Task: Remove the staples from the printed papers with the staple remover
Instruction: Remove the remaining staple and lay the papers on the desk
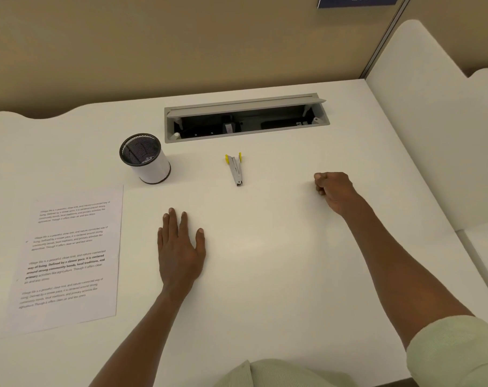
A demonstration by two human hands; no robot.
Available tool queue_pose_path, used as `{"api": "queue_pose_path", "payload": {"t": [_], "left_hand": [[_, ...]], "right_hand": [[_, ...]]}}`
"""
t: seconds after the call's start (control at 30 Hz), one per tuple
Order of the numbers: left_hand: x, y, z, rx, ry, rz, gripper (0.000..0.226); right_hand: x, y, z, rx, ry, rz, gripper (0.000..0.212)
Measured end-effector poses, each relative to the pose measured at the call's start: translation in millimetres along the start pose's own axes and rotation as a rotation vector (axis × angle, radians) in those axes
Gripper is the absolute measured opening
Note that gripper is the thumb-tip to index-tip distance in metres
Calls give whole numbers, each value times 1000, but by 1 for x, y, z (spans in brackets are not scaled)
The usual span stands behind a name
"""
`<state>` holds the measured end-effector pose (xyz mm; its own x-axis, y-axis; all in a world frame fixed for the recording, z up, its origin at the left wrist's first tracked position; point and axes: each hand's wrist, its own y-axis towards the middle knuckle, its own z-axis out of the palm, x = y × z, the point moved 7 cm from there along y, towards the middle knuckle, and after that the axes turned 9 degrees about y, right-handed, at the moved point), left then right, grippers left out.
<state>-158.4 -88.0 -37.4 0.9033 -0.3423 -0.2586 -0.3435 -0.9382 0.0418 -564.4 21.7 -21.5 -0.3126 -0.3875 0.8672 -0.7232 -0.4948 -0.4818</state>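
White tabletop (265, 261), beige partition behind. Left hand (180, 247) flat, fingers spread, palm down, grasping nothing. Right hand (333, 191) curled in loose fist, contents unclear. Staple remover (236, 169) between hands, farther back, untouched. Printed papers (67, 258) far left. Mesh cup (145, 157) behind papers.

1. White table (265, 275), with an open grey cable hatch (247, 118) near its far edge.
2. Printed papers (69, 258) by the left edge.
3. Mesh-topped cup (145, 157) beyond them.
4. Staple remover (236, 169) just before the hatch.
5. Left hand (180, 247) flat mid-table; right hand (333, 191), curled, nearer the right edge.
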Motion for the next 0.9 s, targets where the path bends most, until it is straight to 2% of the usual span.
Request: {"api": "queue_pose_path", "payload": {"t": [0.1, 0.27, 0.43, 0.7, 0.9], "left_hand": [[-1, 0, 0, -8, -3, 3, 66], [0, -1, 1, -17, -9, 4, 65], [-2, -1, 2, -4, -8, -2, 65], [-2, -1, 0, -46, -3, 16, 62], [-2, 0, 1, -29, 3, 8, 62]], "right_hand": [[-2, -7, 6, 76, 173, 54, 28], [2, -31, 36, 243, 420, 147, 23], [12, -55, 89, 441, 554, 260, 22], [62, -96, 210, 662, 396, 255, 15], [111, -113, 299, 669, -2, -10, 13]]}}
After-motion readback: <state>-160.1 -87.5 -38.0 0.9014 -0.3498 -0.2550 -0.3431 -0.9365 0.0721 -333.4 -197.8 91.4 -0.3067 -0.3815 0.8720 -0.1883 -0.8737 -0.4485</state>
